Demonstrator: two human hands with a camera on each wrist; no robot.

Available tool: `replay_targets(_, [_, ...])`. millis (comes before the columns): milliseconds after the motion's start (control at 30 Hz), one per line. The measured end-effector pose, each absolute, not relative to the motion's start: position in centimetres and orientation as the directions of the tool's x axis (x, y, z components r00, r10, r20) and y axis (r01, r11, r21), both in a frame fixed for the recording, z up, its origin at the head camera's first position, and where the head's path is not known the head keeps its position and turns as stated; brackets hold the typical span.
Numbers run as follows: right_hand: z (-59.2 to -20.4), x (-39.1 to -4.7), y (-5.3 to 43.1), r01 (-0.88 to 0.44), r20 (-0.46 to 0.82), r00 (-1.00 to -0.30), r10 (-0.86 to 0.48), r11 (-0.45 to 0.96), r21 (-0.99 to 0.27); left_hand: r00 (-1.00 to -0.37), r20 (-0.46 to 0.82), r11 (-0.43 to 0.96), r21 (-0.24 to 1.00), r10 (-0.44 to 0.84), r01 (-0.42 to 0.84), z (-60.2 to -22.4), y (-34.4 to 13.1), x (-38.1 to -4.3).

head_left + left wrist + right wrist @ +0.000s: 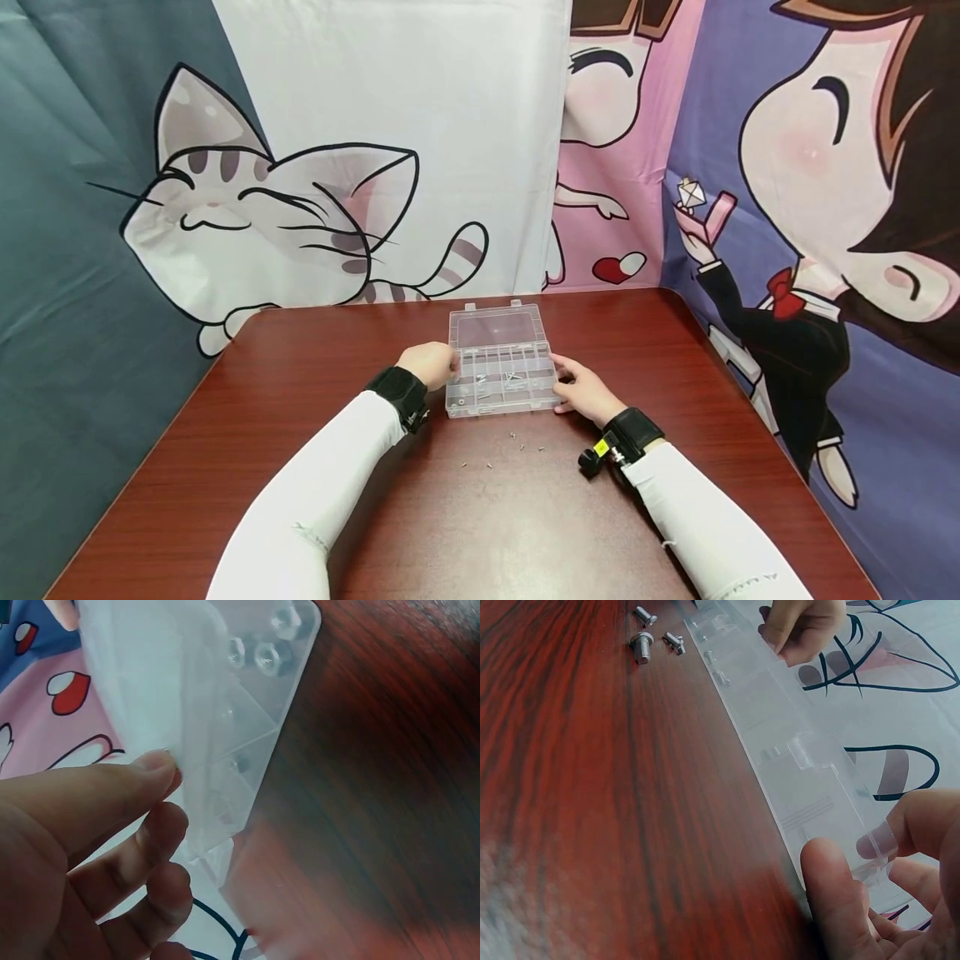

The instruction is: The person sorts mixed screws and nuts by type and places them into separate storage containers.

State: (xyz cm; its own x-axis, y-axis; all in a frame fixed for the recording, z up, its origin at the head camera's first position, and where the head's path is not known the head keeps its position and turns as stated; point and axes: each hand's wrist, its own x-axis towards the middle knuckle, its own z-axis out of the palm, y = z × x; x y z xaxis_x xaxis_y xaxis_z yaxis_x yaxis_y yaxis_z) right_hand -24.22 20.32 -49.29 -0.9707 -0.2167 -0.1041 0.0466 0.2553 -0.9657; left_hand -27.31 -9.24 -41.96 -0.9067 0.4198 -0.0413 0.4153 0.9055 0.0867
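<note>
A clear plastic compartment box (501, 408) sits on the table with its lid (498, 327) raised at the back. Small metal parts lie in several of its compartments, among them hex nuts (268, 658) in a corner one. My left hand (429, 364) is at the box's left side, fingers bent, thumb and forefinger tips together close to the clear wall; I cannot tell whether something small is between them. With thumb in front and forefinger over the edge, my right hand (588, 393) grips the box's right end.
Several loose screws (641, 646) lie on the brown wooden table (420, 517) in front of the box. Behind the table hangs a printed cartoon cloth (450, 100). Both wrists wear black straps, the right strap (633, 433) with a small camera.
</note>
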Motion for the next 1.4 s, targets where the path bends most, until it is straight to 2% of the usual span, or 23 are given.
replay_targets(467, [-49.0,-24.0,20.2,0.037,-0.091,-0.973,-0.214,0.243,-0.969,-0.905,-0.072,0.907,0.071,0.419,0.415,-42.8,-9.4,-27.7])
replay_targets(733, [-49.3,-24.0,20.3,0.044,-0.103,-0.97,-0.22,0.261,-0.964,-0.915,-0.052,0.915,0.082,0.399,0.395,-43.0,-9.8,-26.7])
replay_targets(833, [-49.4,-24.1,20.4,0.04,-0.1,-0.97,-0.22,0.263,-0.964,-0.909,-0.026,0.907,0.084,0.415,0.412,-42.8,-9.9,-25.8])
replay_targets(1067, [-49.4,-24.3,20.4,0.046,-0.105,-0.971,-0.216,0.261,-0.964,-0.851,0.089,0.849,0.064,0.518,0.524,-43.1,-10.2,-22.2])
replay_targets(1200, [-49.3,-24.2,20.3,0.052,-0.111,-0.969,-0.221,0.255,-0.965,-0.834,0.113,0.837,0.036,0.54,0.546,-43.2,-10.4,-19.7])
replay_targets(1400, [-49.2,-24.2,20.2,0.058,-0.114,-0.969,-0.219,0.248,-0.967,-0.816,0.159,0.819,0.063,0.556,0.571,-43.3,-10.8,-17.3])
